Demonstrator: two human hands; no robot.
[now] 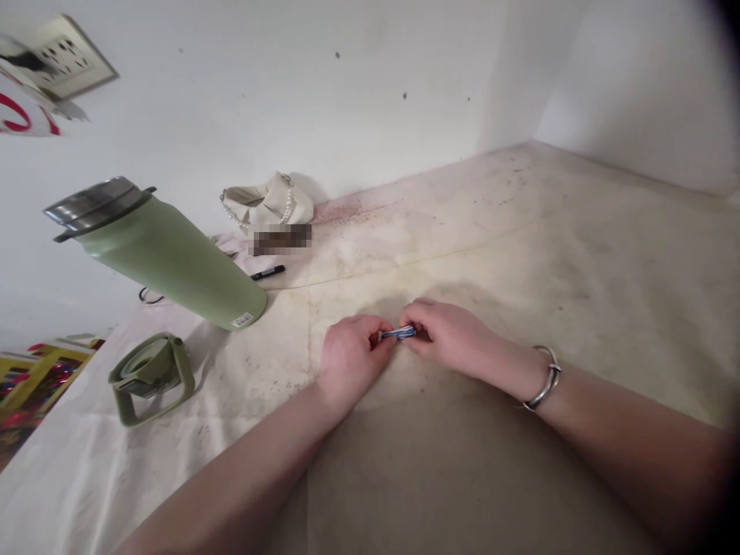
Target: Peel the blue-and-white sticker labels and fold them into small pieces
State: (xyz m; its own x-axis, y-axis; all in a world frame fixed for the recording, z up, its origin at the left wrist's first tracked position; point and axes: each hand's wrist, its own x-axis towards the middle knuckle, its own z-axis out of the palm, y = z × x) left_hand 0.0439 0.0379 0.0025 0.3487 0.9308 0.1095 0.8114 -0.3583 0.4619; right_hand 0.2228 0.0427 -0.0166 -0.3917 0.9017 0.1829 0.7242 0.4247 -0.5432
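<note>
Between my fingertips is a small, narrow blue-and-white packet (pixel 398 333), too small to make out in detail. My left hand (pixel 351 356) pinches its left end, and my right hand (pixel 442 331) grips the right end, so the two hands nearly meet over the cloth-covered table. Both sets of fingers are closed and hide part of the packet. To the left stands a tall green tumbler (pixel 173 258) with a steel rim. A green lid with a loop handle (pixel 151 374) lies beside it, off the tumbler.
Behind the tumbler are a black pen (pixel 269 273) and a white handbag with a pearl strap (pixel 271 202). The pale stained cloth (pixel 462 254) reaches back to the white wall. A power outlet (pixel 72 58) is at upper left; colourful items (pixel 40 385) sit beyond the table's left edge.
</note>
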